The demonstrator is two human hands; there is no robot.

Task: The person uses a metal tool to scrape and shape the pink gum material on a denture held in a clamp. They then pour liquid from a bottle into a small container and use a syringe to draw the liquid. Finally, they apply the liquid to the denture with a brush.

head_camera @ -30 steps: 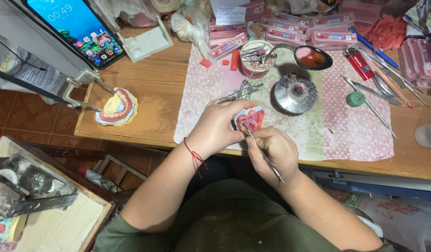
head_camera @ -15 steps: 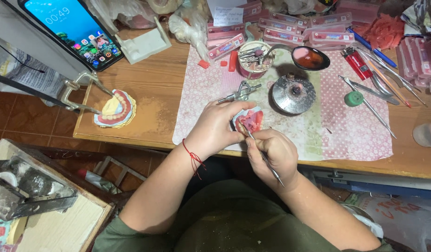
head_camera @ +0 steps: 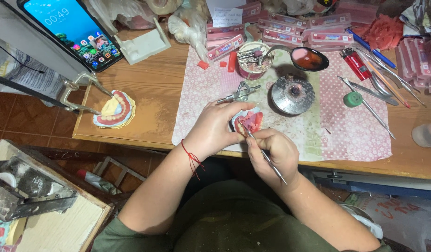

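L hand point(head_camera: 214, 128) is curled around a pink wax denture setup point(head_camera: 249, 121), fingers wrapped over its far side & thumb near the front, holding it just above the near edge of the patterned pink mat point(head_camera: 350, 135). R hand point(head_camera: 271, 151) is clenched pen-style on a thin metal carving tool point(head_camera: 262, 151); its tip sits on the wax at the denture's front, the handle runs back over the knuckles toward the body. The two hands touch, w/ the denture between them, slightly nearer the L palm.

Handling, as a guess: the piece looks light, small & stiff, but wax rims dent & soften w/ warm fingers and set teeth could pop loose, so hold by the outer base edges, not the tooth row. Probably a bit slick too.

Around: a second denture model on a metal articulator point(head_camera: 113, 109) sits well apart to the L on the wooden bench point(head_camera: 154, 88). Beyond the hands, a round metal burner point(head_camera: 292, 95), a spoon w/ melted red wax point(head_camera: 308, 58), a cup of instruments point(head_camera: 252, 58), trays of pink tooth sets point(head_camera: 290, 30), a red lighter point(head_camera: 356, 64) and a phone point(head_camera: 68, 28) at top L.
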